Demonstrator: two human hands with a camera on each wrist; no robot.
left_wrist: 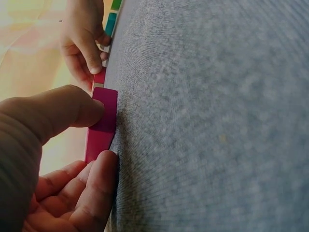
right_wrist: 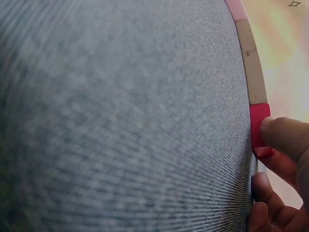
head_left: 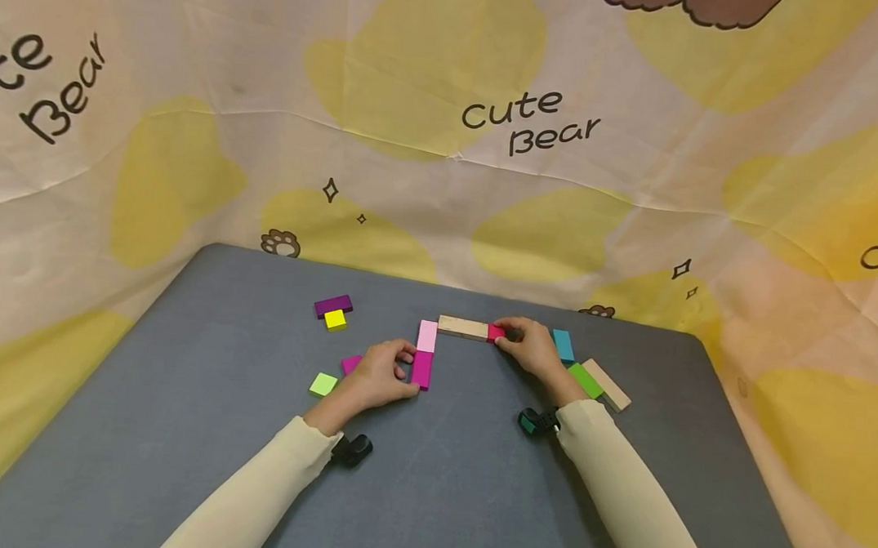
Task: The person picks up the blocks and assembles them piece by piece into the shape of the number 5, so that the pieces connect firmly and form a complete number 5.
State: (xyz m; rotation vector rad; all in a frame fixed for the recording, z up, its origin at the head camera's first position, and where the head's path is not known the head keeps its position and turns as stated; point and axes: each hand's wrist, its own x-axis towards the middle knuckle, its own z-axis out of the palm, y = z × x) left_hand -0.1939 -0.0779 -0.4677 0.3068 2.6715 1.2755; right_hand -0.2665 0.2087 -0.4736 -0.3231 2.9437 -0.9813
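The right hand [head_left: 533, 346] pinches the red block [right_wrist: 259, 125], a wooden block [head_left: 462, 327] just left of its grip. The left hand [head_left: 377, 377] apparently pinches the magenta block [head_left: 422, 370].

A grey worktop [head_left: 437, 486] with rounded far corners spread beneath the left grip [head_left: 379, 375] and the right grip [head_left: 533, 348]; seen close, its surface looked finely ribbed. Beyond both grips a pale, creased cloth [head_left: 249, 69] rose behind the far edge and ran on past either side. It bore yellow patches [head_left: 434, 45], dark "Cute Bear" lettering [head_left: 531, 123], outlined stars [head_left: 330, 190] and paw prints [head_left: 281, 243]. High beyond the right grip, a brown printed shape [head_left: 730, 5] showed partly. Farther right of that grip, the cloth took a warmer, more orange tone.
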